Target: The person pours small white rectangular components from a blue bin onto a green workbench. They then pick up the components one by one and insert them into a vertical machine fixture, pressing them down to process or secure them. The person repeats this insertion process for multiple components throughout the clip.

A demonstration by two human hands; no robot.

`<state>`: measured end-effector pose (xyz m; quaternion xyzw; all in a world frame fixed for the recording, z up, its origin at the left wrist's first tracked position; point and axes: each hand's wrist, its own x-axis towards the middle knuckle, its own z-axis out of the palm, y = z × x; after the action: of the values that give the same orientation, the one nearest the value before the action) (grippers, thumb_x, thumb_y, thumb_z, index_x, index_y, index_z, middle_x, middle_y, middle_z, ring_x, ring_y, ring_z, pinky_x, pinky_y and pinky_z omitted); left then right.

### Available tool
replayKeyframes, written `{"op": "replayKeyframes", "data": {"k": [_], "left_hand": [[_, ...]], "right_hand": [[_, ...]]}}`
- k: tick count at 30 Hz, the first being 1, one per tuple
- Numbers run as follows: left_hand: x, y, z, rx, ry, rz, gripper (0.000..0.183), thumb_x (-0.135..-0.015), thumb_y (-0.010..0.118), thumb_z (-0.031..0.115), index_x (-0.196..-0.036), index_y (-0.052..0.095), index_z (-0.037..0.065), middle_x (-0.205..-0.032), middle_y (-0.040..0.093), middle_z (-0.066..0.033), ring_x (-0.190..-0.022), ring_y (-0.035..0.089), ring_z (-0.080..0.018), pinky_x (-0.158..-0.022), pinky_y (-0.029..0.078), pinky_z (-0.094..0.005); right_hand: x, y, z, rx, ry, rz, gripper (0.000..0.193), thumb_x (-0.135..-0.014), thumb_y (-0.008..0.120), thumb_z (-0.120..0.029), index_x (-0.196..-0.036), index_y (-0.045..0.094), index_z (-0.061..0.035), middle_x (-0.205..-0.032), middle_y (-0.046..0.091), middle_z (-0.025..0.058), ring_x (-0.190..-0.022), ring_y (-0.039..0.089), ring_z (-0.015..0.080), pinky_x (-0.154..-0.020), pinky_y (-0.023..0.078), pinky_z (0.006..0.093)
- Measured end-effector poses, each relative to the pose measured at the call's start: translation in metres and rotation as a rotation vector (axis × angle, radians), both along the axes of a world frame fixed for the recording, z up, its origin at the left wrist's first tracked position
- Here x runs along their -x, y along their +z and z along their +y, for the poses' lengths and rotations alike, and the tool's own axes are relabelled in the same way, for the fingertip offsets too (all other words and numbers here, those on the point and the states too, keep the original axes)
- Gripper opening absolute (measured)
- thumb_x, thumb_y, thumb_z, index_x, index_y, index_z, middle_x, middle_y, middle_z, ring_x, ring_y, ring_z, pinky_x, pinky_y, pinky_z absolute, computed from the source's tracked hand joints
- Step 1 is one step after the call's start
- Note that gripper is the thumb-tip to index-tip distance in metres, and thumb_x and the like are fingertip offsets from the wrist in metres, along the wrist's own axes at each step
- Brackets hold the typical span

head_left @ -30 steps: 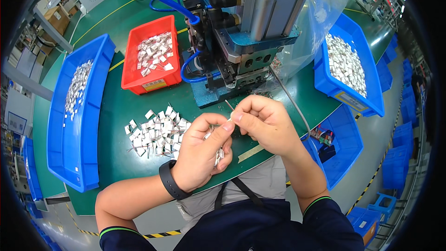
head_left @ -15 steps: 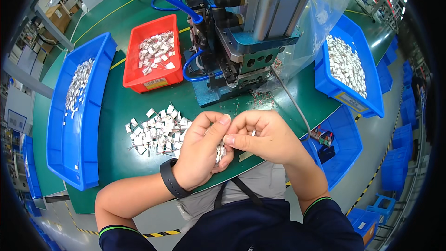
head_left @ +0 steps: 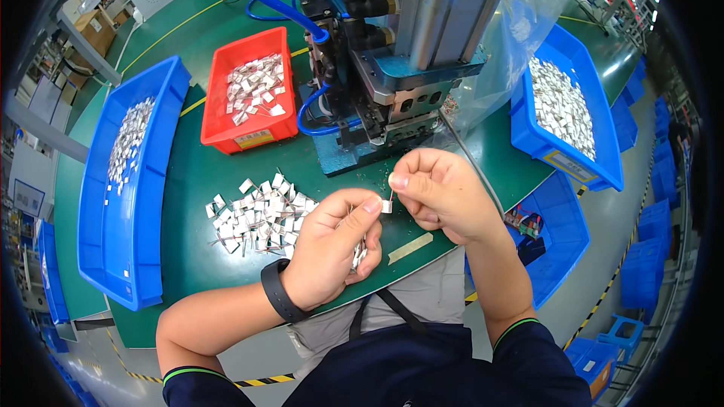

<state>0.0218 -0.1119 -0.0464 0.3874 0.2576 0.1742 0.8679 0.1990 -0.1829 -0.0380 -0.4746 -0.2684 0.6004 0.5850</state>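
My left hand (head_left: 328, 245), with a dark band at its wrist, is closed around several small white parts with thin wire leads. One such white part (head_left: 387, 207) sticks out beyond its thumb and forefinger, which touch its edge. Slightly higher and to the right, my right hand (head_left: 441, 192) pinches with thumb and forefinger at the top of that part's thin lead. Left of my left hand, a loose pile of white parts (head_left: 260, 218) lies on the green table (head_left: 192, 256). The parts inside my left fist are mostly hidden.
A machine (head_left: 400, 98) with blue hoses stands ahead of my hands. A red bin (head_left: 219, 124) and a long blue bin (head_left: 143, 256) with white parts are at left, another blue bin (head_left: 528, 132) at right. Tape (head_left: 411, 249) sticks near the table's front edge.
My right hand has moved up and slightly right, away from my left fingers. The white part and its lead now show between the hands. My left hand has barely moved.
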Motion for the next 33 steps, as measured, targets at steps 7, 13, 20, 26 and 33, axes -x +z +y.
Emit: {"op": "replayKeyframes", "data": {"k": [7,13,20,26,33], "left_hand": [[-0.001,-0.004,0.001,0.023,0.052,-0.076,0.013,-0.098,0.051,0.022,-0.105,0.048,0.011,-0.067,0.051,-0.0047,-0.041,0.044,-0.0113,-0.032,0.025,-0.0213],[-0.001,-0.001,0.000,0.021,0.050,-0.049,0.010,-0.099,0.049,0.022,-0.103,0.047,0.013,-0.066,0.049,-0.0058,-0.038,0.041,-0.0127,-0.031,0.025,-0.0229],[-0.002,-0.001,0.001,0.037,0.024,-0.042,0.011,-0.099,0.049,0.022,-0.102,0.048,0.012,-0.066,0.050,-0.0059,-0.039,0.041,-0.0128,-0.032,0.025,-0.0228],[-0.001,-0.001,0.002,0.038,0.016,-0.039,0.011,-0.099,0.049,0.022,-0.101,0.047,0.012,-0.067,0.050,-0.0058,-0.039,0.041,-0.0125,-0.032,0.026,-0.0226],[-0.001,-0.001,0.001,0.035,0.017,-0.035,0.011,-0.099,0.049,0.022,-0.101,0.047,0.011,-0.067,0.049,-0.0059,-0.039,0.041,-0.0123,-0.032,0.026,-0.0226]], "right_hand": [[0.023,0.000,-0.009,-0.068,0.024,-0.202,0.018,-0.092,0.064,-0.018,-0.093,0.063,-0.0005,-0.072,0.057,-0.0032,-0.062,0.048,0.0014,-0.053,0.036,0.0178],[0.017,-0.005,-0.008,-0.141,-0.139,-0.344,0.018,-0.093,0.061,-0.019,-0.093,0.064,-0.0009,-0.071,0.057,-0.0026,-0.065,0.050,0.0025,-0.056,0.038,0.0184],[-0.002,0.001,0.010,-0.132,-0.188,-0.385,0.020,-0.092,0.061,-0.020,-0.091,0.065,0.0000,-0.067,0.057,-0.0018,-0.060,0.049,0.0025,-0.052,0.037,0.0187],[-0.009,-0.004,0.018,-0.095,-0.191,-0.311,0.021,-0.091,0.060,-0.021,-0.088,0.065,-0.0013,-0.061,0.054,-0.0019,-0.048,0.041,0.0014,-0.041,0.029,0.0187],[-0.007,-0.003,0.019,-0.073,-0.198,-0.224,0.019,-0.091,0.060,-0.020,-0.086,0.065,-0.0015,-0.059,0.051,-0.0023,-0.045,0.039,0.0012,-0.039,0.027,0.0184]]}}
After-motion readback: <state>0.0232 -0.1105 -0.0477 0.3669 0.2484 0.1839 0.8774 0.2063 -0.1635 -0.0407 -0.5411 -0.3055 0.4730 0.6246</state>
